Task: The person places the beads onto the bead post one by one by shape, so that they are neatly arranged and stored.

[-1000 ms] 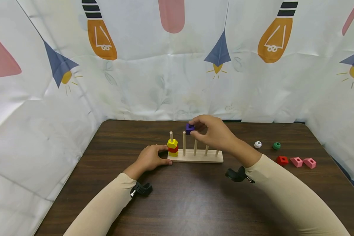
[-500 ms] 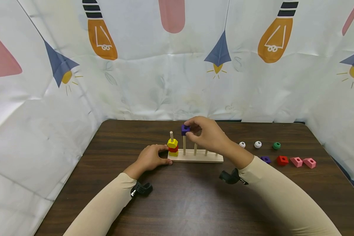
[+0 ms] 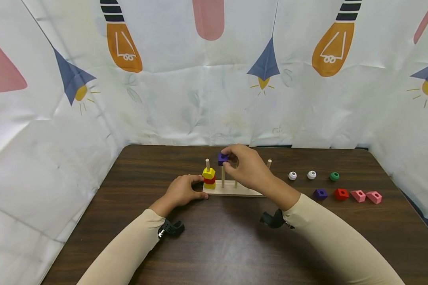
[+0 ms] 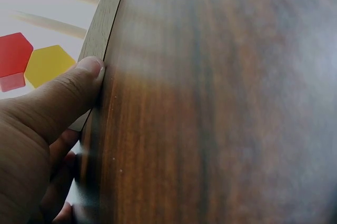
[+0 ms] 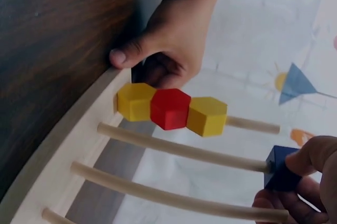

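Observation:
A light wooden peg stand (image 3: 232, 190) with a row of upright pegs lies across the table. My left hand (image 3: 182, 190) grips its left end, the thumb on the front edge as the left wrist view shows. Beside those fingers the first peg bears a yellow hexagonal bead (image 5: 208, 116), a red one (image 5: 169, 109) and another yellow one (image 5: 135, 101). My right hand (image 3: 247, 168) pinches a purple cube bead (image 3: 222, 159) between thumb and fingers at the top of the second peg (image 5: 184, 148). That peg's tip meets the cube's hole in the right wrist view.
At the right of the dark wooden table (image 3: 214, 245) lie two white beads (image 3: 312, 174), a green bead (image 3: 334, 176), another purple cube (image 3: 320, 194), a red cube (image 3: 341, 194) and two pink beads (image 3: 358, 195). A printed curtain (image 3: 207, 99) hangs behind.
My right hand has moved left and slightly down, bringing the purple cube from right of the second peg onto its top. The left hand stays in place.

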### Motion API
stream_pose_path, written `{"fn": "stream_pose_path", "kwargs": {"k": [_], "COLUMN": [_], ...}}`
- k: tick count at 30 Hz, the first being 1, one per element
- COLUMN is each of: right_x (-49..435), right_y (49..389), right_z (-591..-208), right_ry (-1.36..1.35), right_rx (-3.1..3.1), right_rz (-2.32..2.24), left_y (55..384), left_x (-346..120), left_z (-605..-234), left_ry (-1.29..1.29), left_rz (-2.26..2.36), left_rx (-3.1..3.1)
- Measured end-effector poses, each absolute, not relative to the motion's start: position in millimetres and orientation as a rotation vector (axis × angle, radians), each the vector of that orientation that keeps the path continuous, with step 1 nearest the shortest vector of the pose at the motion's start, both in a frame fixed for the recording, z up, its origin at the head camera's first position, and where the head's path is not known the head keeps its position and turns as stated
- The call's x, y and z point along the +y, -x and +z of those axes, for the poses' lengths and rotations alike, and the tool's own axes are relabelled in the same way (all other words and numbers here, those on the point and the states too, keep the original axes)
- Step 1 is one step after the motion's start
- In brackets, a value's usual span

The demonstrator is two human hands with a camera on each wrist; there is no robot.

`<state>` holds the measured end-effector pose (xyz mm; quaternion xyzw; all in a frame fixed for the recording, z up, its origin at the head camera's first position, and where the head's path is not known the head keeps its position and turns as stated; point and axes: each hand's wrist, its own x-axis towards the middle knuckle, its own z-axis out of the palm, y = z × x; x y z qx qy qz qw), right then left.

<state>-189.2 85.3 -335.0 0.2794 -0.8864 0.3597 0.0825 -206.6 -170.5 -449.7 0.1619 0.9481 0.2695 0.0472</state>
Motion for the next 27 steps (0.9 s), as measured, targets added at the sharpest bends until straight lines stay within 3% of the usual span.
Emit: {"fn": "stream_pose_path", "kwargs": {"k": [27], "right_x": [78], "right_y": [187], "right_z": [-389], "right_ry": [-0.653], "right_rx": [-2.543], "right_rz": [1.287], "left_y": [206], "left_x": [-169], "left_z": [-448], "left_ry": [-0.486], "left_rz": [0.815], "left_rx": [2.89]}}
